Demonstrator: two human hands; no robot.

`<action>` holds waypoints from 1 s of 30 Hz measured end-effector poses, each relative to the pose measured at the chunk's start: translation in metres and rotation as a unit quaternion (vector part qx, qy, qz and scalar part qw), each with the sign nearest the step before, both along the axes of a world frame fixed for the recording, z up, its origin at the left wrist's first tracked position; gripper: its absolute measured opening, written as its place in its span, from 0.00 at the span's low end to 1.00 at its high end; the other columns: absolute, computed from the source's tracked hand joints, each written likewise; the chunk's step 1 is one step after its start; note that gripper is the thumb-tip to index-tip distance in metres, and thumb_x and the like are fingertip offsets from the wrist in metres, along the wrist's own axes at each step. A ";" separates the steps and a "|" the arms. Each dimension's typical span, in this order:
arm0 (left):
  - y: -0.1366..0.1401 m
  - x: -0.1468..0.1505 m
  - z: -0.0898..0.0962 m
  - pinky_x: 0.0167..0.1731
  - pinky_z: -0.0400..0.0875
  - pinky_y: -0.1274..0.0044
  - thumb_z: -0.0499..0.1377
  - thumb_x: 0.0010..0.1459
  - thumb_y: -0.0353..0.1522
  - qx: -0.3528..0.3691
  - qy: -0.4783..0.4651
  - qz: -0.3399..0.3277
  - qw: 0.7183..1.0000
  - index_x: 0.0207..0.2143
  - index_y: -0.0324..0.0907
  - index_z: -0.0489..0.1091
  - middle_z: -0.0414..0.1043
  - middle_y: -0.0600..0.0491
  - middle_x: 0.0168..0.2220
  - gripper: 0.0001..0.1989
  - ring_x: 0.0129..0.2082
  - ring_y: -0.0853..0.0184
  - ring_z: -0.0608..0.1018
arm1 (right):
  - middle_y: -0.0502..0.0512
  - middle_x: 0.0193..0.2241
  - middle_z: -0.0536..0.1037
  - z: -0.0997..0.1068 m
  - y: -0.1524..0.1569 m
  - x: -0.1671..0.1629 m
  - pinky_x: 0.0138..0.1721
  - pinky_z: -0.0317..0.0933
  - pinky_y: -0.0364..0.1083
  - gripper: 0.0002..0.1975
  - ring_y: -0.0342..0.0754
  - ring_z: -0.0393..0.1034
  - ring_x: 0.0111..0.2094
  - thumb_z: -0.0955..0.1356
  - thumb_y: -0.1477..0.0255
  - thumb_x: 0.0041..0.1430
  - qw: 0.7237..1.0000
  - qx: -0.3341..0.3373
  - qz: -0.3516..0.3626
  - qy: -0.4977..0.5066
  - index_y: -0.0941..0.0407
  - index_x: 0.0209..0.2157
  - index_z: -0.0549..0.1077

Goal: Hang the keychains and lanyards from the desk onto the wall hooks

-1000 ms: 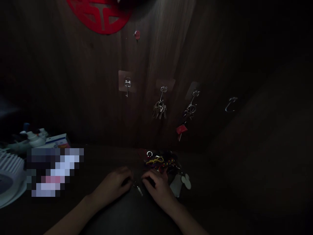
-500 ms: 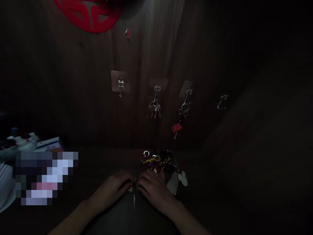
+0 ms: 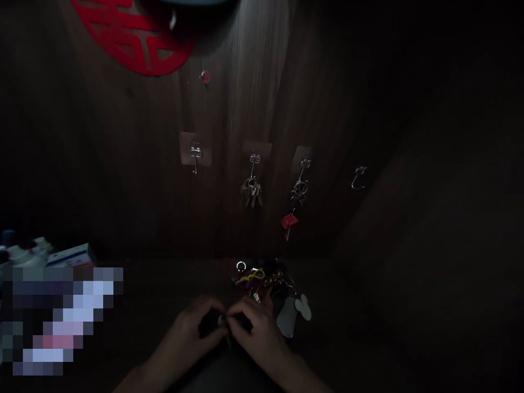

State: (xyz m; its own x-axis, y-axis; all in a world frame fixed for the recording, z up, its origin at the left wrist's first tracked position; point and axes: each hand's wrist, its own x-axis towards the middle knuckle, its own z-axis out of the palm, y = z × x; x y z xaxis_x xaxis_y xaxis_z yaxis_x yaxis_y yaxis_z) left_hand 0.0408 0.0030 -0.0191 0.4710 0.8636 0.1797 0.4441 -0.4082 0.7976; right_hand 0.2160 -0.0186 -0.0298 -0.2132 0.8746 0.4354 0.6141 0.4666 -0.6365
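Pinching small metal piece point(image 3: 221, 320): left hand point(image 3: 186, 335), right hand point(image 3: 262, 334), both clamped. From hands: cords point(image 3: 262, 278) at 1 o'clock, hanging keys point(image 3: 252, 192) at 12 o'clock.

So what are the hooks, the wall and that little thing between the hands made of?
Hooks: likely metal, polished; they gleam. Wall: wood or wood-look laminate, low sheen; streaky grain shows. Little thing: perhaps metal, from a pale glint, but blur and dimness leave it open.

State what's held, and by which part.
A small metallic thing, pinched between the left hand and right hand; too dark to tell by which part.
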 end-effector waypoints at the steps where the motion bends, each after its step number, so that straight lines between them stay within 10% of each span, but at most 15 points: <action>1: -0.001 0.000 0.000 0.37 0.70 0.76 0.58 0.51 0.29 0.004 -0.007 0.000 1.000 0.35 0.46 0.70 0.75 0.55 0.34 0.07 0.34 0.65 0.76 | 0.49 0.26 0.76 0.000 0.000 0.000 0.32 0.60 0.41 0.08 0.43 0.70 0.29 0.64 0.80 0.52 1.000 0.005 0.000 0.010 0.54 0.29 0.72; 23: -0.008 0.004 -0.008 0.44 0.72 0.71 0.63 0.39 0.25 0.065 -0.028 0.034 0.997 0.46 0.52 0.64 0.73 0.53 0.44 0.29 0.44 0.58 0.75 | 0.52 0.27 0.77 0.008 -0.008 0.003 0.33 0.63 0.42 0.09 0.45 0.72 0.30 0.64 0.80 0.53 0.996 0.090 0.019 0.008 0.54 0.31 0.72; 30: -0.006 0.003 -0.005 0.36 0.74 0.75 0.57 0.54 0.32 0.071 -0.038 -0.005 0.997 0.34 0.51 0.70 0.77 0.54 0.33 0.05 0.34 0.63 0.78 | 0.50 0.25 0.77 0.006 -0.007 0.004 0.29 0.62 0.41 0.07 0.44 0.72 0.27 0.65 0.78 0.54 0.995 0.097 0.005 0.018 0.53 0.29 0.73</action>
